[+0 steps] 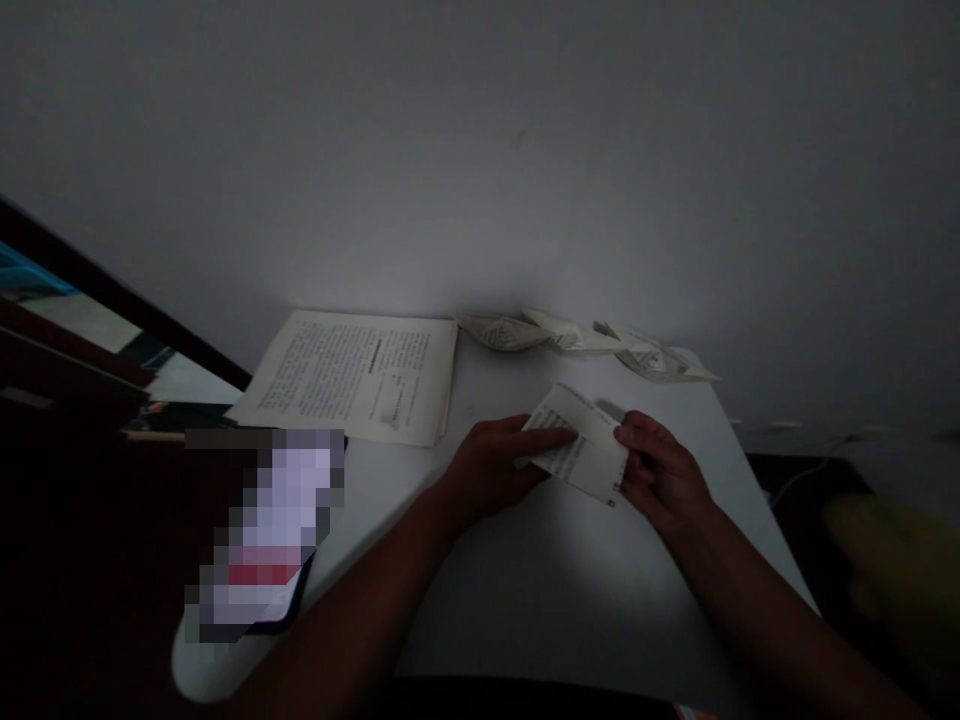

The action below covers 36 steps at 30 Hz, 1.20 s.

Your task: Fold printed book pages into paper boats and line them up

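Note:
Between my two hands is a small folded sheet of printed paper, raised slightly above the white table and tilted. My left hand grips its left side, the index finger lying across the front and the other fingers behind. On the right edge, my right hand pinches the paper between thumb and fingers. Behind the hands, several folded paper boats made of printed sheets stand in a row along the wall. A stack of printed pages lies to the left of them.
A phone with a blurred-out screen lies at the left edge of the white table. A grey wall rises behind the table. On the right, below table level, are a cable and a dim yellowish thing.

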Each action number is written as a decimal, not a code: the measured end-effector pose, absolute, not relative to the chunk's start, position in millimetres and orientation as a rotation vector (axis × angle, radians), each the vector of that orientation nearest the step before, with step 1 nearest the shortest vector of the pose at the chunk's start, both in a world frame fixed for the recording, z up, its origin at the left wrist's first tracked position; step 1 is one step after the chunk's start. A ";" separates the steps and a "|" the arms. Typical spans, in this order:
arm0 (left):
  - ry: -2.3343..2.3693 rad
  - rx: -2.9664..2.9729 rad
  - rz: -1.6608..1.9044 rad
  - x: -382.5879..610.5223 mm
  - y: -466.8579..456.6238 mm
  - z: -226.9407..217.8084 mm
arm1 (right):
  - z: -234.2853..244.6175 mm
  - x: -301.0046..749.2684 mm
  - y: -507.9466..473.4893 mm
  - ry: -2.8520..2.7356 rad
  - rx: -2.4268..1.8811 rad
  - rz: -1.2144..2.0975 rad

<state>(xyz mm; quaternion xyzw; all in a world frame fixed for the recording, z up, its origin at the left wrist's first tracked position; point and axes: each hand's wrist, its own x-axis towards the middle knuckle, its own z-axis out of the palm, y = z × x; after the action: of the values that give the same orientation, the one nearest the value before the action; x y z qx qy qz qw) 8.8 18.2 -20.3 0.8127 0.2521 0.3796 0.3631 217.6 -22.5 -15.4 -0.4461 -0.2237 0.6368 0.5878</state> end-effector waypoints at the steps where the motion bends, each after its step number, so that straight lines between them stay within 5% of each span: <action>1: 0.644 2.064 0.978 10.6 18.2 -20.7 | -15.6 217.4 -22.1 -0.528 -1.043 1.480; 26: 0.831 1.867 1.185 15.2 12.9 -12.2 | -17.5 214.0 -21.0 -0.624 -0.941 1.603; 36: 0.899 1.775 1.178 11.6 15.3 -7.1 | -16.2 213.1 -31.8 -1.232 -1.038 0.998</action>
<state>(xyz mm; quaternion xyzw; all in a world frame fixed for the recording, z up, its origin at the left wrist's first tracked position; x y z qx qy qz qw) 11.6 15.3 -7.1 0.7026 0.3559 0.4662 0.4030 213.1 -31.8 -16.2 -0.4448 -0.5279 0.4277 0.5835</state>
